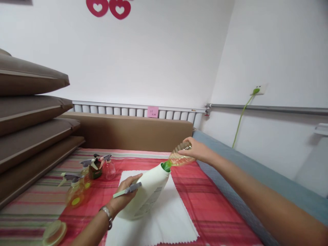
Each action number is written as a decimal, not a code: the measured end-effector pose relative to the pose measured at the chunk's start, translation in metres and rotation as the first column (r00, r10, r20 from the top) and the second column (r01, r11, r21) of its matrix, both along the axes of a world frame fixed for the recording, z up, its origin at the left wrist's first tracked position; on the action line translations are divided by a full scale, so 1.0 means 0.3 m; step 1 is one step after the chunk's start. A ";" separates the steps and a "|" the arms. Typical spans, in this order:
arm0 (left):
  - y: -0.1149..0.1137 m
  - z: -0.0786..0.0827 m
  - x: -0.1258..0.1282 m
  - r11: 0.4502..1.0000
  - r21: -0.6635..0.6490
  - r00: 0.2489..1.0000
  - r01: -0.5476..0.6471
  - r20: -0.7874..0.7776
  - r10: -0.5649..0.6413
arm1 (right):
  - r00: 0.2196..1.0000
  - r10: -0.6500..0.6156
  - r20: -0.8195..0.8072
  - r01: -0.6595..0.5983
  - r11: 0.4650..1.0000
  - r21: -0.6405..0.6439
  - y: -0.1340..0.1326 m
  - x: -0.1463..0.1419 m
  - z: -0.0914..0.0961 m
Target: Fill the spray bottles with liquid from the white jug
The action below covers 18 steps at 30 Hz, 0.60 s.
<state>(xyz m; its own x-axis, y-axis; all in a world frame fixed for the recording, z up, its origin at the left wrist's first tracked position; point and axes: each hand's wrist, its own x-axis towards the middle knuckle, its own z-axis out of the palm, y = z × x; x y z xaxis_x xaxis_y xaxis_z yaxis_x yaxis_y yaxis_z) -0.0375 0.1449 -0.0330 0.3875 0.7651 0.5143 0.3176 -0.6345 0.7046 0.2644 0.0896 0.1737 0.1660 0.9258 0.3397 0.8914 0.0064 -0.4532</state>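
My left hand point(122, 198) is closed round a large white bottle point(147, 194) and tilts it over a white cloth point(169, 218); a grey-green spray trigger point(127, 190) is pinched under its fingers. My right hand point(197, 150) grips a small clear ribbed bottle point(180, 155) with yellowish liquid. It lies almost level, and its green neck point(166, 166) sits in the white bottle's mouth.
Several small spray bottles point(96, 167) stand on the red striped cover point(212, 205) to the left, a yellow one point(75, 193) nearest. A round yellow lid point(54, 233) lies at the lower left. Brown cushions point(30, 112) are stacked on the left. A wall point(276, 68) runs along the right.
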 end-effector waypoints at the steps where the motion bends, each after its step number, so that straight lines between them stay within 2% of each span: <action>1: 0.001 -0.004 -0.003 1.000 0.000 1.000 0.001 0.007 -0.001 | 0.998 0.022 0.061 -0.022 1.000 -0.004 0.008 -0.022 0.013; 6: -0.012 -0.007 -0.025 1.000 -0.030 0.999 -0.010 0.053 0.012 | 0.929 0.203 0.310 -0.191 0.979 -0.070 0.026 -0.166 0.052; 10: -0.035 0.004 -0.055 0.996 -0.074 0.996 -0.054 0.068 0.059 | 0.849 0.332 0.412 -0.317 0.942 -0.105 0.022 -0.274 0.062; 14: -0.031 -0.036 -0.101 0.990 -0.115 0.992 -0.080 0.088 0.090 | 0.829 0.402 0.389 -0.390 0.914 -0.112 0.030 -0.320 0.081; 18: 0.000 -0.128 -0.149 0.987 -0.130 0.982 -0.095 0.148 0.114 | 0.897 0.354 0.265 -0.347 0.935 -0.072 0.063 -0.313 0.093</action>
<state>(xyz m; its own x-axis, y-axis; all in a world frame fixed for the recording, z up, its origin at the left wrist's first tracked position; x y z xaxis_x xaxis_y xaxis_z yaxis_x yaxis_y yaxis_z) -0.0822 0.1450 -0.0714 0.2255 0.8579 0.4616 0.2591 -0.5096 0.8205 0.1704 0.1084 0.2017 -0.2654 0.9149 0.3041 0.9212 0.3337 -0.2000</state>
